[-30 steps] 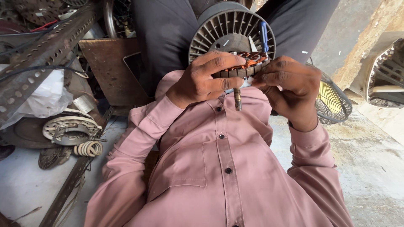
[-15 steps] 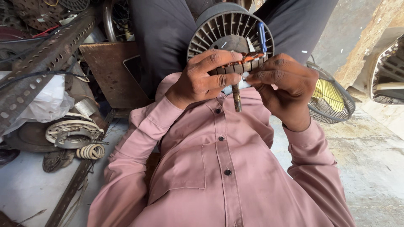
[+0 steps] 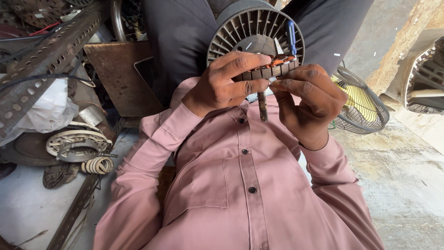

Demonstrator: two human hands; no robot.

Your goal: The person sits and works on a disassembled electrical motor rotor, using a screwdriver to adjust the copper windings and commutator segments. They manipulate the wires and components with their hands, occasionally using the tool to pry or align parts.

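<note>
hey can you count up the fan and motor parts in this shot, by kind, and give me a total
Small wound motor stator with copper coils and a steel shaft, held by the left hand and right hand: 1
Grey ribbed round motor housing: 1
Wire fan guards, one with yellow blades, one at the right edge: 2
Round pale stator ring: 1
Pale wire coil: 1
Total: 6

Left hand (image 3: 226, 83) and right hand (image 3: 307, 99) both grip a small rotor (image 3: 268, 71), copper windings up, shaft pointing down. Behind it: finned motor housing (image 3: 252, 28) on lap. Fan guard (image 3: 363, 104) on floor at right; slotted angle bar (image 3: 46, 58) at left.
</note>
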